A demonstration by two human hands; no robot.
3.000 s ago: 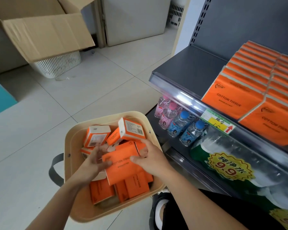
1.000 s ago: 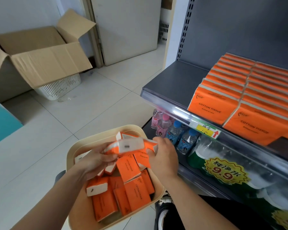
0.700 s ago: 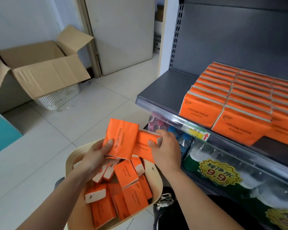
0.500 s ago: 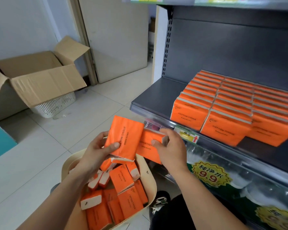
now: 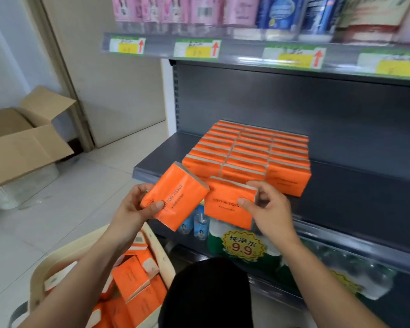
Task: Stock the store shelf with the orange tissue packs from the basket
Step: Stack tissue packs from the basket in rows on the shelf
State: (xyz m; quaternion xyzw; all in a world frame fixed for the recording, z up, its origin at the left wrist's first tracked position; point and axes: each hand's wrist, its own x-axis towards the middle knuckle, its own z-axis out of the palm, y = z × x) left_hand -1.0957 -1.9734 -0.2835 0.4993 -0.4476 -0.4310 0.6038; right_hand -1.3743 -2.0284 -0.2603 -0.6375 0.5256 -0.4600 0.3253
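Observation:
My left hand [image 5: 135,207] grips a tilted orange tissue pack [image 5: 178,197] by its lower left corner. My right hand [image 5: 268,209] holds a second orange tissue pack [image 5: 227,204] upright by its right end. Both packs hover in front of the grey shelf [image 5: 355,183], just ahead of the rows of orange packs [image 5: 249,155] standing on it. The beige basket [image 5: 59,259] sits low at the left with several more orange packs [image 5: 133,280] inside.
An upper shelf [image 5: 258,55] with price tags carries pink and blue goods overhead. Bare grey shelf board lies left and right of the stocked rows. Below are water bottles [image 5: 199,223] and a green pack [image 5: 242,247]. An open cardboard box [image 5: 21,140] stands on the floor at left.
Both hands have lifted the two packs out of the basket and up to the shelf front. The view has tilted upward, bringing the upper shelf into sight.

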